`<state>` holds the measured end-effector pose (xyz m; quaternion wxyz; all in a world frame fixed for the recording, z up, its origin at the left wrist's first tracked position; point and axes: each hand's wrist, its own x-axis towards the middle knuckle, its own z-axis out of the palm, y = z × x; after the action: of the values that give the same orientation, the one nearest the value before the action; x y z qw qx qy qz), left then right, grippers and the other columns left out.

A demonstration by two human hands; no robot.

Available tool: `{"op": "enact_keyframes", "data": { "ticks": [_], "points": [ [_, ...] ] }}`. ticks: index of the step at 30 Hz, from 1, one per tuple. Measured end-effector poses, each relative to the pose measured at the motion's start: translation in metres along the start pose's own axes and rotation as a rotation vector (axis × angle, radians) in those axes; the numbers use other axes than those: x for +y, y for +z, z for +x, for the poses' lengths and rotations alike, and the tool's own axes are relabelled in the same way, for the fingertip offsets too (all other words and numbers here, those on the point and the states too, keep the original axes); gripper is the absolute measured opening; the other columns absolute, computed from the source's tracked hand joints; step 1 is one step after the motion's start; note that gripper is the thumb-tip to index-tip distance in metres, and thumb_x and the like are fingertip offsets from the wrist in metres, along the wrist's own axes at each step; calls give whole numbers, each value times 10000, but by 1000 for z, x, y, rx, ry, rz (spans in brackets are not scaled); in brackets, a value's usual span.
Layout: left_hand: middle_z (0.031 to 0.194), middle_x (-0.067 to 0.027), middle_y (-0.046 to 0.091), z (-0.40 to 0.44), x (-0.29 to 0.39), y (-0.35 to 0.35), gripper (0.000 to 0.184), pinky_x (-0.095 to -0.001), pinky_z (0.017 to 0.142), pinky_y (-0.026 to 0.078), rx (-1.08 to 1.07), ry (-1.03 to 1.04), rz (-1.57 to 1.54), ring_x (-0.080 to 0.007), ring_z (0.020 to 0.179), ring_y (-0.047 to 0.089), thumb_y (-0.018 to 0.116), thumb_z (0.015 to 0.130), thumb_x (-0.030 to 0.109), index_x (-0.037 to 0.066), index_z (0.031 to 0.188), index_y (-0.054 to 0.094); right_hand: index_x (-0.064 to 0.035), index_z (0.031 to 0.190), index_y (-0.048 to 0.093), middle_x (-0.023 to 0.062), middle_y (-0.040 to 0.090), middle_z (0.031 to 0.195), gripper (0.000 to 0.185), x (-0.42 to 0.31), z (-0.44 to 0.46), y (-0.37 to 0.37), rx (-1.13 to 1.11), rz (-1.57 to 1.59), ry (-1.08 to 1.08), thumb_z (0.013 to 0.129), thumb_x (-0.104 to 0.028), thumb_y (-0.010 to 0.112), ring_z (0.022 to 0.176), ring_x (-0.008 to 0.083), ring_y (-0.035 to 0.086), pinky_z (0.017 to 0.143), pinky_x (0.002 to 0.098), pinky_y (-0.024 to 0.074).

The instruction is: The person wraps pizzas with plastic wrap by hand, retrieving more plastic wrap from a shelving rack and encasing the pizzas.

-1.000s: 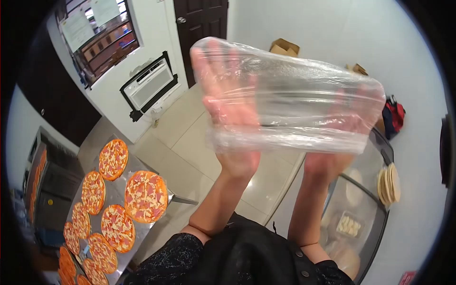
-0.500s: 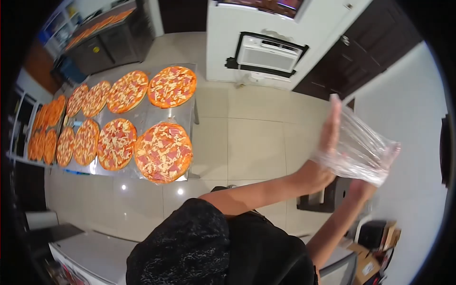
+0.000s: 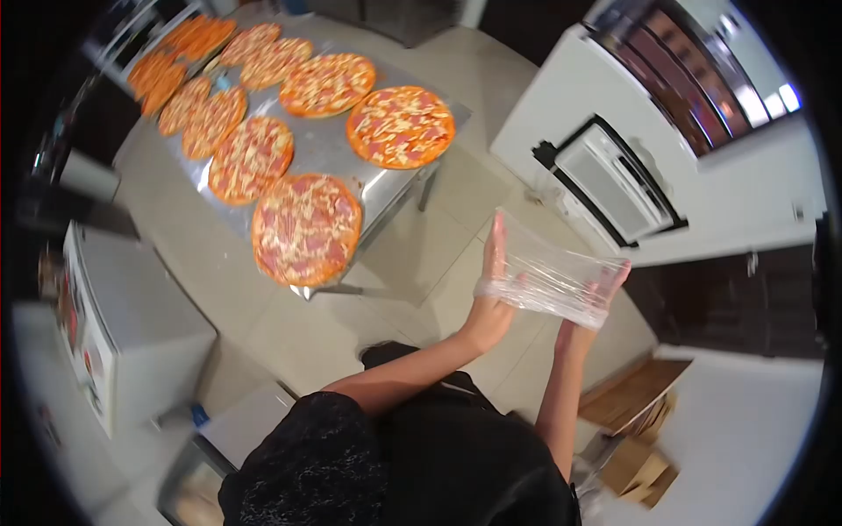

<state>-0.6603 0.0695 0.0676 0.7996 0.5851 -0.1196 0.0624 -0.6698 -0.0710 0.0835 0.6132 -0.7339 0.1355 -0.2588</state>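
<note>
Beige tiled floor (image 3: 456, 184); silver metal table (image 3: 323, 156), ten o'clock, eight-plus round pizzas (image 3: 307, 230). My two hands (image 3: 496, 279), fingers straight, stretch clear plastic film (image 3: 553, 276).

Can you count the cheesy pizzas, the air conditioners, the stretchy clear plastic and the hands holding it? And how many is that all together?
Pizzas with pale cheese bits: 8
Air conditioner: 1
Clear plastic: 1
Left hand and right hand: 2
Total: 12
The orange pizzas at the table's far end overlap too much to count, so I left them out.
</note>
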Motion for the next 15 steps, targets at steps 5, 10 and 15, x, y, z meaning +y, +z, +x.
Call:
{"op": "enact_keyframes", "data": {
  "ticks": [5, 10, 15],
  "points": [
    [1523, -120, -4, 23, -55, -4, 667, -374, 1123, 58, 345, 105, 199, -264, 1403, 24, 432, 937, 121, 46, 1449, 11, -148, 1466, 62, 29, 21, 1529, 779, 49, 56, 34, -457, 72, -2, 893, -384, 534, 1391, 259, 112, 1112, 463, 134],
    [1524, -113, -22, 53, -101, -34, 668, -362, 1121, 32, 616, -17, 191, -250, 1403, 0, 409, 953, 154, 47, 1445, -30, -152, 1466, 50, 15, 3, 1527, 807, 105, 99, 97, -740, 251, 201, 876, -353, 562, 1398, 245, 63, 1126, 433, 107],
    [1523, -117, -30, 94, -143, -66, 658, -347, 1119, 27, 800, -92, 296, -246, 1402, -6, 379, 967, 163, 35, 1436, -64, -150, 1465, 78, 9, 43, 1526, 856, 149, 141, 167, -926, 229, 342, 799, -231, 610, 1401, 247, 57, 1137, 425, 71]
  ]
}}
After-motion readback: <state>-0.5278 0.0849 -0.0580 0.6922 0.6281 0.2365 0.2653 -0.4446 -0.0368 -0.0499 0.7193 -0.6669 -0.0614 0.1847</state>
